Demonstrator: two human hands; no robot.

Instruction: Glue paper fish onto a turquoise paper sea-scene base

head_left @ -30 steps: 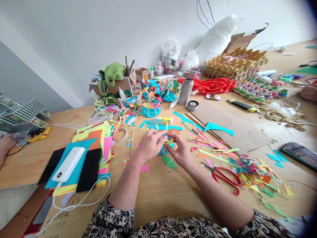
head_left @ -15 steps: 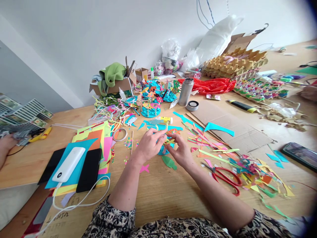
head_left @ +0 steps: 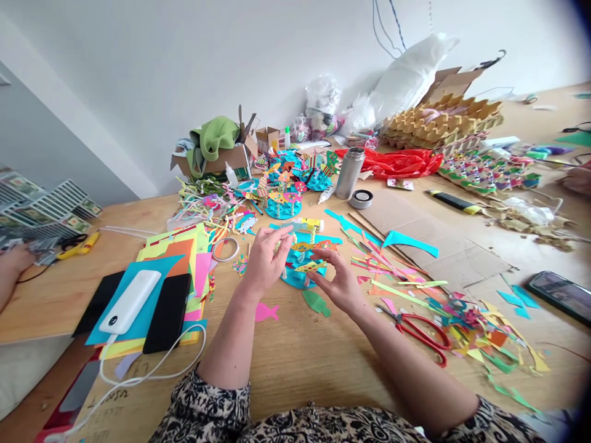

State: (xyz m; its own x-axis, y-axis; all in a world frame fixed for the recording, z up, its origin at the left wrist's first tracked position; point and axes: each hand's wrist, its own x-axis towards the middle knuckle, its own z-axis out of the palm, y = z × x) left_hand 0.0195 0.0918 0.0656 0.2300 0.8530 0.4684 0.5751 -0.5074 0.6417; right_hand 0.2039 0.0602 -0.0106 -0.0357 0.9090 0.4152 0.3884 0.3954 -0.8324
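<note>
A blue round paper base (head_left: 289,280) stands in front of me, with spotted yellow and orange paper fish raised on twisted pipe-cleaner stems. My left hand (head_left: 268,261) is at its left side, fingers extended and apart, with nothing in them. On the other side, my right hand (head_left: 340,282) curves around the edge of a yellow paper fish (head_left: 308,267), thumb and forefinger apart; whether they touch it I cannot tell. A pink fish cutout (head_left: 266,312) and a green fish cutout (head_left: 316,303) lie flat nearer me. Behind the base lies a yellow glue stick (head_left: 311,224).
Red-handled scissors (head_left: 425,332) lie at right among paper scraps. To the left, a white power bank (head_left: 132,301) and black phone (head_left: 168,314) rest on coloured paper. A metal flask (head_left: 351,173) stands behind. Another person's hand (head_left: 16,261) is at far left.
My left hand has drawn back leftward from the paper fish and spread its fingers, uncovering more of the blue base. The right hand stays near the fish. The view has shifted slightly.
</note>
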